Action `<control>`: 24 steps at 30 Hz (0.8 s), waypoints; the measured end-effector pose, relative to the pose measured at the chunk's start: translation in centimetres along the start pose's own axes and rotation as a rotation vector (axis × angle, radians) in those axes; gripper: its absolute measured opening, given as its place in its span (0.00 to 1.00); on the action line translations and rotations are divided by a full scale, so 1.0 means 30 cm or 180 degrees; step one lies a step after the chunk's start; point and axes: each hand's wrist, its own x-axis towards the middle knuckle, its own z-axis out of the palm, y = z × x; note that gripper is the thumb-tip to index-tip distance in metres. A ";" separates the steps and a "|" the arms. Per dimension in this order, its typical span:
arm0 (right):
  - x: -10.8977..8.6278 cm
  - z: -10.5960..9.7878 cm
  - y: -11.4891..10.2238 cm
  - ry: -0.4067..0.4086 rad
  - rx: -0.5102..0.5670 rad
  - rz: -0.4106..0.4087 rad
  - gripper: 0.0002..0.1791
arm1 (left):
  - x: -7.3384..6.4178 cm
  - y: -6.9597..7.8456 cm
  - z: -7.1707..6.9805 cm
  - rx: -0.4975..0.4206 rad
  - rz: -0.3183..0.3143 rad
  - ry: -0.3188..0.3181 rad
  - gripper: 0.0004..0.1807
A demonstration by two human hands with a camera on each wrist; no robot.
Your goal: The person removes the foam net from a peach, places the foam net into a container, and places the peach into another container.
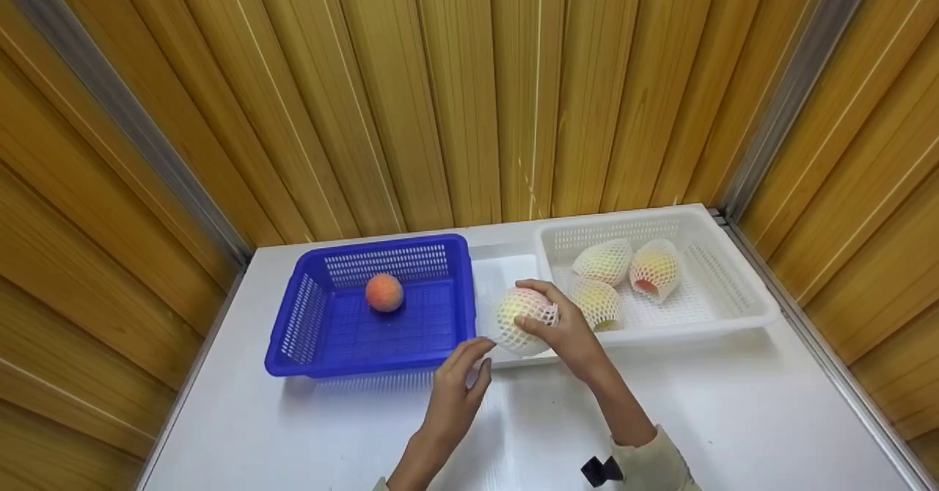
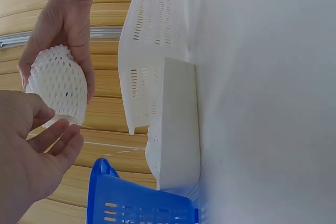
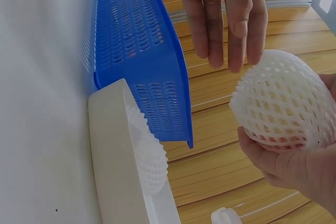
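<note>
My right hand (image 1: 568, 329) grips a peach in a white foam net (image 1: 522, 318), thumb on the near side and fingers over the top, held up between the two baskets. The fruit's yellow and pink show through the mesh, and the net's end (image 3: 242, 95) points toward my left hand (image 1: 458, 388). That hand's fingers (image 3: 236, 51) are extended, with fingertips right at the net's edge and not closed round it. In the blue basket (image 1: 293, 315) lies one bare peach (image 1: 384, 293). Several netted peaches (image 1: 655, 269) sit in the white basket (image 1: 741, 307).
Between the baskets stands a low white box (image 1: 506, 271), with an empty-looking foam net (image 3: 151, 156) inside it. All stand on a white table (image 1: 352, 439). Wood-patterned walls (image 1: 455, 109) enclose the table's back and sides.
</note>
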 end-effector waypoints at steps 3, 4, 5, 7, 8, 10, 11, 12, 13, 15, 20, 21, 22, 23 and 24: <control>0.005 0.005 0.006 -0.0005 0.0178 0.0004 0.32 | 0.022 0.013 0.011 -0.0079 0.0044 0.0145 0.17; 0.006 0.008 0.007 -0.0010 0.0243 0.0004 0.31 | 0.028 0.018 0.013 -0.0127 0.0044 0.0197 0.17; 0.007 0.010 0.008 -0.0022 0.0300 0.0003 0.31 | 0.034 0.022 0.016 -0.0186 0.0047 0.0255 0.18; 0.007 0.016 0.008 -0.0060 0.0391 0.0001 0.31 | 0.043 0.026 0.021 -0.0347 0.0050 0.0360 0.20; 0.008 0.019 0.007 -0.0079 0.0427 -0.0007 0.31 | 0.046 0.027 0.023 -0.0436 0.0046 0.0405 0.20; 0.009 0.025 0.005 -0.0116 0.0544 -0.0026 0.31 | 0.053 0.027 0.026 -0.0563 0.0042 0.0477 0.22; 0.009 0.027 0.004 -0.0137 0.0610 -0.0036 0.31 | 0.057 0.026 0.027 -0.0617 0.0037 0.0506 0.22; 0.009 0.030 0.002 -0.0159 0.0700 -0.0046 0.31 | 0.061 0.024 0.029 -0.0663 0.0020 0.0530 0.22; 0.009 0.032 0.000 -0.0184 0.0788 -0.0061 0.32 | 0.066 0.024 0.029 -0.0697 -0.0001 0.0556 0.22; 0.010 0.035 -0.002 -0.0248 0.0965 -0.0082 0.32 | 0.075 0.026 0.028 -0.0818 -0.0061 0.0610 0.21; 0.008 0.035 0.006 -0.0492 0.1266 -0.0114 0.32 | 0.092 0.023 0.017 -0.1214 -0.0138 0.0801 0.17; 0.008 0.034 0.008 -0.0536 0.1306 -0.0127 0.31 | 0.096 0.023 0.015 -0.1296 -0.0140 0.0817 0.15; 0.007 0.034 0.009 -0.0575 0.1348 -0.0141 0.31 | 0.099 0.022 0.013 -0.1368 -0.0144 0.0809 0.15; 0.007 0.033 0.009 -0.0600 0.1381 -0.0156 0.31 | 0.101 0.023 0.011 -0.1443 -0.0155 0.0787 0.15; 0.007 0.032 0.009 -0.0624 0.1402 -0.0168 0.32 | 0.103 0.026 0.009 -0.1495 -0.0171 0.0748 0.16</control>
